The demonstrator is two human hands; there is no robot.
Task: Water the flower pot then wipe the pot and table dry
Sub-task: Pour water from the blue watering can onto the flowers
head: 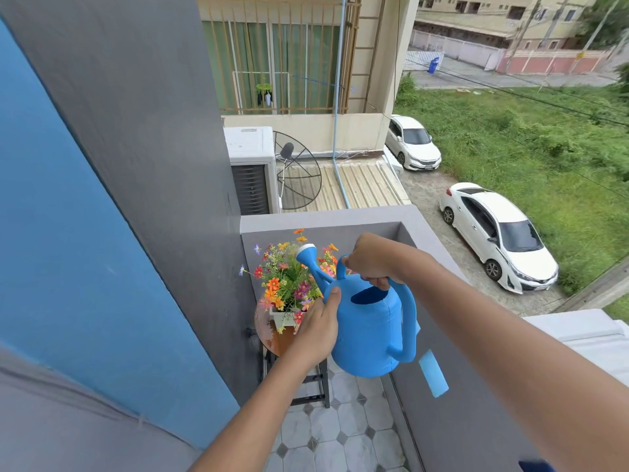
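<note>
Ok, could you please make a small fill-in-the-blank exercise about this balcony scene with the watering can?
1. The watering can is coloured ____.
2. The right hand grips the can by its top ____.
3. The left hand supports the can's ____.
4. The flower pot stands on a small round ____.

Missing words: blue; handle; side; table

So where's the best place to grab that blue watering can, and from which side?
By the top handle, from above, as the right hand does: the handle arches over the watering can, so closed fingers carry its weight. The left hand steadies the body on the side nearest the flower pot. The spout points away at the flowers, so I'd keep off it.
</note>
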